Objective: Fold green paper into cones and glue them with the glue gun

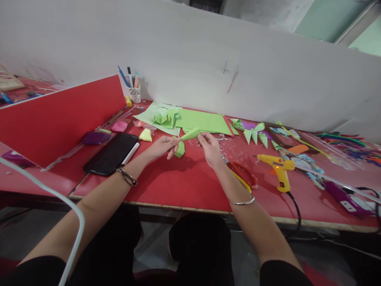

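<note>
While the left hand pinches one end of a folded green paper between thumb and fingers, the right hand closes its fingertips on the other end, so the narrow, smooth-faced piece spans the gap between them, just above the bench. Below the left fingers shows a rounded green piece; whether it is held or part of the same fold I cannot tell.

Under the hands the bench top is smooth and red, with a raw, pale edge. Beside the right wrist lie curved red handles and a slim yellow handle; farther right is a yellow plastic glue gun with a small orange light. Left of the left hand, a flat black phone lies beside a white pen.

Beyond the hands, flat green sheets lie next to crumpled-looking green folds, and pointed green paper cones sit to the right. Fuzzy coloured stems are heaped at the far right. A stiff red board leans at left.

Near the wall, a white, dark-patterned cup holds upright pens.
</note>
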Demonstrator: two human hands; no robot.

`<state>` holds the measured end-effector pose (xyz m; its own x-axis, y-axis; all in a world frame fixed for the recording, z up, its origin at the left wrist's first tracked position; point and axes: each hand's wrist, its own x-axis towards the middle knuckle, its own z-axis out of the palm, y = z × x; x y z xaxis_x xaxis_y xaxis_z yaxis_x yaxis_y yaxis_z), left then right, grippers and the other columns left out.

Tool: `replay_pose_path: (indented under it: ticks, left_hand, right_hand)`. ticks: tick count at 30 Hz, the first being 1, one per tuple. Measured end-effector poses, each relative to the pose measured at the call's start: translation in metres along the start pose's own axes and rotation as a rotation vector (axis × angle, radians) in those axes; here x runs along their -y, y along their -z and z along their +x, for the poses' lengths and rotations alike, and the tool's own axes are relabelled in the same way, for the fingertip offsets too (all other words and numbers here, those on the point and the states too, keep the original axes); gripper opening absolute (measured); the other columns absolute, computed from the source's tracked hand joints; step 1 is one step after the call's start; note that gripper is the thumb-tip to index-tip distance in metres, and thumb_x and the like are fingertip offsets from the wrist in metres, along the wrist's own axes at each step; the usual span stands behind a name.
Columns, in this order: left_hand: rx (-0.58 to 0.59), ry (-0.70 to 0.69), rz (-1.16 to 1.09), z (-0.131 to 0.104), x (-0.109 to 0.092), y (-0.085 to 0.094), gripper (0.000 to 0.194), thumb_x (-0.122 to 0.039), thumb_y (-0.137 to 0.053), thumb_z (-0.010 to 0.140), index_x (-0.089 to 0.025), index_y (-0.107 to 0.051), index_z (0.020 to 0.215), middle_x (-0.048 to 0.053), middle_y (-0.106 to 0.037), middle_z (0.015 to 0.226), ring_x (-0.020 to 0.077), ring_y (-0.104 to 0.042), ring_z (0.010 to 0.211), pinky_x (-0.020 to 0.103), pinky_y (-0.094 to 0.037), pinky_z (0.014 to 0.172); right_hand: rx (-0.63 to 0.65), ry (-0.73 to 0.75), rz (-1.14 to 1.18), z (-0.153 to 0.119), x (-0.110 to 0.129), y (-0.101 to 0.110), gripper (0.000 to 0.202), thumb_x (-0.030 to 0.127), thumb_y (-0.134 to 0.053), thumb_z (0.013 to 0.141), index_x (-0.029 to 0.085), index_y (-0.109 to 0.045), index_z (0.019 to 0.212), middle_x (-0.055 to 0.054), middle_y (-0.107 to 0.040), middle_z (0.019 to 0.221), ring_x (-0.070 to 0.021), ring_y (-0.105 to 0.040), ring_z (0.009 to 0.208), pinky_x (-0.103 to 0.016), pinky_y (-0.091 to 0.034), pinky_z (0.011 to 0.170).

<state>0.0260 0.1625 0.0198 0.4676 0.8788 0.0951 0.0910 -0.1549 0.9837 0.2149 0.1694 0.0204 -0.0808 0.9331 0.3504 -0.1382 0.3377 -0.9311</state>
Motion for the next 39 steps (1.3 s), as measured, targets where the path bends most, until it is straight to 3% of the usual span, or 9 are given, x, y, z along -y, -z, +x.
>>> replay_pose_path:
  ticks: [8,12,16,18,22,29,39]
  left_hand:
    - [-0.193,-0.008,-0.133,0.004,-0.001,0.000,0.043,-0.046,-0.039,0.085,-0.014,-0.053,0.061,-0.003,-0.046,0.042,0.0055,-0.041,0.038,0.018,-0.032,0.042]
    - [-0.151,0.007,-0.142,0.004,-0.002,-0.002,0.037,-0.048,-0.042,0.082,-0.014,-0.054,0.073,-0.001,-0.052,0.055,0.0084,-0.049,0.048,0.021,-0.039,0.048]
    - [0.083,0.017,0.014,-0.001,-0.006,-0.006,0.029,-0.039,-0.059,0.073,-0.013,-0.055,0.085,0.001,-0.059,0.073,0.0094,-0.055,0.059,0.023,-0.043,0.058]
    - [0.182,0.030,0.069,-0.002,-0.008,-0.008,0.029,-0.035,-0.064,0.069,-0.013,-0.054,0.085,0.000,-0.060,0.071,0.0091,-0.056,0.058,0.022,-0.043,0.058]
    - [0.239,0.050,0.090,-0.003,-0.010,-0.009,0.026,-0.033,-0.064,0.069,-0.013,-0.051,0.080,-0.001,-0.061,0.059,0.0102,-0.058,0.053,0.019,-0.041,0.050]
    - [0.190,-0.003,0.120,-0.003,-0.013,-0.008,0.023,-0.030,-0.062,0.071,-0.011,-0.055,0.060,0.000,-0.060,0.047,0.0079,-0.056,0.045,0.017,-0.041,0.047]
    - [0.092,-0.050,0.091,-0.002,-0.011,-0.009,0.021,-0.026,-0.060,0.074,-0.010,-0.056,0.061,0.000,-0.057,0.047,0.0079,-0.055,0.042,0.017,-0.043,0.044]
  right_hand:
    - [-0.114,-0.056,0.125,0.003,-0.003,0.003,0.025,0.041,-0.064,0.064,0.020,-0.053,0.071,0.005,-0.051,0.059,-0.0066,-0.045,0.052,-0.020,-0.038,0.051]
    - [0.023,-0.041,0.018,0.000,-0.002,0.000,0.022,0.041,-0.062,0.068,0.021,-0.055,0.072,0.005,-0.052,0.060,-0.0077,-0.046,0.055,-0.022,-0.040,0.055]
    - [0.256,0.055,-0.178,-0.006,0.002,-0.003,0.012,0.032,-0.058,0.074,0.020,-0.059,0.077,0.001,-0.056,0.073,-0.0103,-0.052,0.068,-0.025,-0.043,0.066]
    - [0.347,0.119,-0.245,-0.009,0.004,-0.005,0.009,0.027,-0.056,0.076,0.020,-0.059,0.079,0.000,-0.055,0.079,-0.0115,-0.053,0.074,-0.026,-0.043,0.069]
    - [0.463,0.255,-0.413,-0.014,0.008,-0.008,0.008,0.020,-0.053,0.078,0.021,-0.060,0.080,-0.001,-0.051,0.083,-0.0117,-0.052,0.073,-0.027,-0.044,0.066]
    - [0.458,0.350,-0.478,-0.018,0.014,-0.012,0.008,0.017,-0.051,0.078,0.021,-0.058,0.079,-0.002,-0.048,0.083,-0.0122,-0.050,0.073,-0.027,-0.044,0.066]
    - [0.426,0.340,-0.420,-0.017,0.016,-0.011,0.013,0.018,-0.046,0.079,0.020,-0.058,0.079,-0.002,-0.048,0.083,-0.0138,-0.051,0.079,-0.029,-0.043,0.069]
